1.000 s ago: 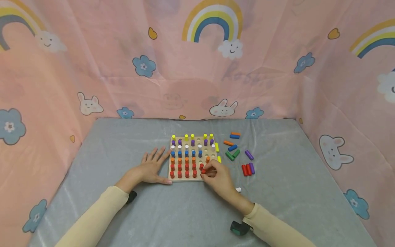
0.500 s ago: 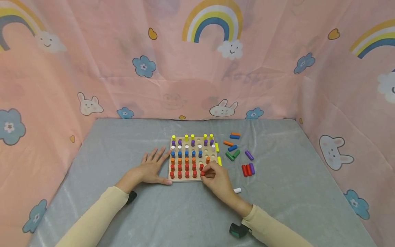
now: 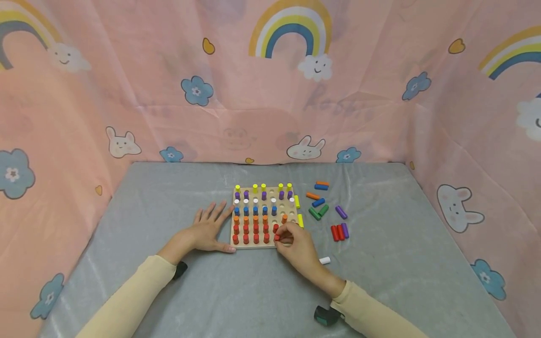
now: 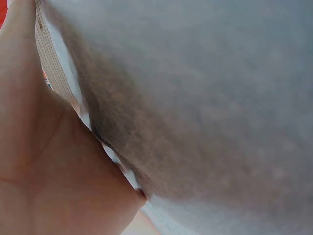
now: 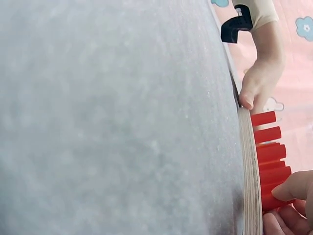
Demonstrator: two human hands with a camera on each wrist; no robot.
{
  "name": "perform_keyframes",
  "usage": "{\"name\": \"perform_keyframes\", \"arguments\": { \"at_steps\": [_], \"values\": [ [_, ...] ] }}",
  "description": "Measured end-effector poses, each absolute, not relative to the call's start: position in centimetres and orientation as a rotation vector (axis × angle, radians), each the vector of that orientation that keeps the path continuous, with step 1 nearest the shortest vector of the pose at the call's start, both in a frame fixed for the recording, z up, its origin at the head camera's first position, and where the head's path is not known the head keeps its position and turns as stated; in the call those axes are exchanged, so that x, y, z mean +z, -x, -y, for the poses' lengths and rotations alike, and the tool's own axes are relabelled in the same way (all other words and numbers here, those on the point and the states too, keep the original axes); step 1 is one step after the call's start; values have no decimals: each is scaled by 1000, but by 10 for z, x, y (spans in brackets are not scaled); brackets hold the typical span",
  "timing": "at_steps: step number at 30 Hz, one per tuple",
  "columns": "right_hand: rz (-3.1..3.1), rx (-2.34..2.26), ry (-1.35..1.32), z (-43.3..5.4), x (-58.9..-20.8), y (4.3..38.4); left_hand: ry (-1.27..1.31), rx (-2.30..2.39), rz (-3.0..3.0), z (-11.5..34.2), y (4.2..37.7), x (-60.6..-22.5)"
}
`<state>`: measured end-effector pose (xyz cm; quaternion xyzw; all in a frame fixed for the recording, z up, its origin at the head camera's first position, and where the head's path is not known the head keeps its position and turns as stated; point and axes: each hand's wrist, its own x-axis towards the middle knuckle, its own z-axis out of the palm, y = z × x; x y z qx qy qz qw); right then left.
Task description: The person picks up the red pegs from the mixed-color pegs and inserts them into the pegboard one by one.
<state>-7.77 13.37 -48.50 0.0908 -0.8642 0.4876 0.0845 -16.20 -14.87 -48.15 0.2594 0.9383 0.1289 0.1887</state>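
A wooden pegboard [image 3: 250, 244] carries upright rows of red, orange, blue, white, purple and yellow pegs. At its near row, my right hand [image 3: 299, 246] pinches a red peg [image 5: 274, 203] between thumb and fingers. That peg stands upright on the board, beside the other red pegs [image 5: 266, 134]; whether it is fully seated I cannot tell. Fingers spread and straight, my left hand [image 3: 208, 232] lies along the board's left side, with fingertips and thumb at its edge. In the left wrist view, the palm [image 4: 54, 166] and a strip of the wooden edge [image 4: 51, 58] show.
Right of the board lie loose pegs: red [image 3: 337, 233], purple [image 3: 341, 212], green [image 3: 314, 213], blue [image 3: 318, 202] and orange [image 3: 313, 195]. Two yellow pegs [image 3: 300, 220] lie against its right edge. A white peg [image 3: 325, 260] lies near my right wrist.
My right hand has shifted slightly and the red peg it pinches has come upright and lower at the near row. The left hand has stayed in place.
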Motion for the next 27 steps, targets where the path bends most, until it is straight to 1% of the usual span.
{"name": "perform_keyframes", "arguments": {
  "at_steps": [7, 14, 20, 27],
  "values": [
    [2528, 1458, -278, -140, -479, 73, -745, 338, -2629, 147, 161, -475],
    [2514, 1523, -151, -159, -468, 76, -730, 325, -2636, 148, 163, -481],
    [2547, 1477, -36, -188, -464, 81, -731, 354, -2645, 149, 164, -487],
    [2716, 1422, 124, -231, -458, 94, -738, 357, -2632, 148, 162, -479]
  ]
}}
